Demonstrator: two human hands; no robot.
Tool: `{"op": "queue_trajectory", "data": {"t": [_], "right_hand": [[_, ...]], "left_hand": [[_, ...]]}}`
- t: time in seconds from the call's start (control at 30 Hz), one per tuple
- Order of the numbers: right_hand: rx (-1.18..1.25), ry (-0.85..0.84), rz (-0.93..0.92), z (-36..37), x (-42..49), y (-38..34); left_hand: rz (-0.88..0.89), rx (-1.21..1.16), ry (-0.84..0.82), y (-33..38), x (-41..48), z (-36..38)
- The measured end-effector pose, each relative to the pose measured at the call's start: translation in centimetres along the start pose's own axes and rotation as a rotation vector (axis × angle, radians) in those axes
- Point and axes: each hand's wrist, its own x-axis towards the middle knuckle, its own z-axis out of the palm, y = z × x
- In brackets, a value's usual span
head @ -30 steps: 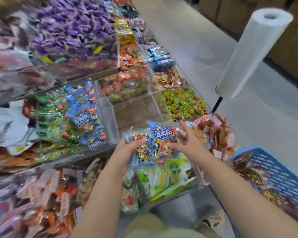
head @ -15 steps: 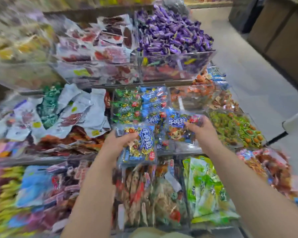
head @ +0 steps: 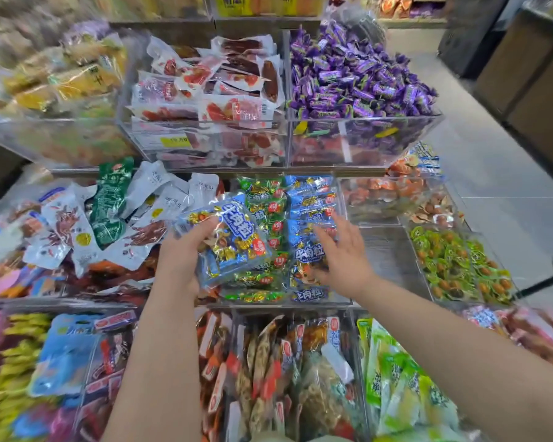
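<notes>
Head view: your left hand point(head: 181, 260) grips a blue clear-plastic snack packet point(head: 233, 247) above the middle clear acrylic bin point(head: 339, 193); right hand point(head: 342, 260) spread over stocked blue packets point(head: 307, 215), so this one's still to place

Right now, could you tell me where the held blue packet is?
Head view, centre: the blue packet is in the left hand, over the bin of matching packets.

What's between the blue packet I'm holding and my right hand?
Head view: a stack of green snack packets lies between the blue packet and the right hand.
</notes>
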Motion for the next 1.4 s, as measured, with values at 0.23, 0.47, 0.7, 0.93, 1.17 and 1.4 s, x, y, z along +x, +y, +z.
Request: {"op": "queue_trajectory", "data": {"t": [0.23, 0.47, 0.7, 0.93, 1.17, 1.4], "right_hand": [[-0.337, -0.217, -0.127, 1.8, 1.6, -0.3], [-0.409, -0.106, -0.132, 1.1, 6.3, -0.1], [-0.399, -0.083, -0.063, 1.7, 5.5, -0.7], [-0.170, -0.128, -0.100, 1.2, 4.1, 0.3], [1.097, 0.211, 0.125, -5.2, 1.8, 0.0], [1.221, -0.049, 0.288, -6.8, -1.0, 0.1]], "left_hand": [[0.015, -0.025, 0.032, -0.2, 2.0, 0.4], [-0.013, -0.008, 0.034, -0.2, 4.2, 1.5], [-0.011, 0.019, -0.028, -0.8, 4.5, 2.3], [-0.047, 0.040, -0.119, -2.5, 4.0, 2.4], [-0.007, 0.147, -0.337, -4.0, 2.2, 5.1], [-0.091, 0.214, -0.412, -5.5, 0.7, 7.8]]}}
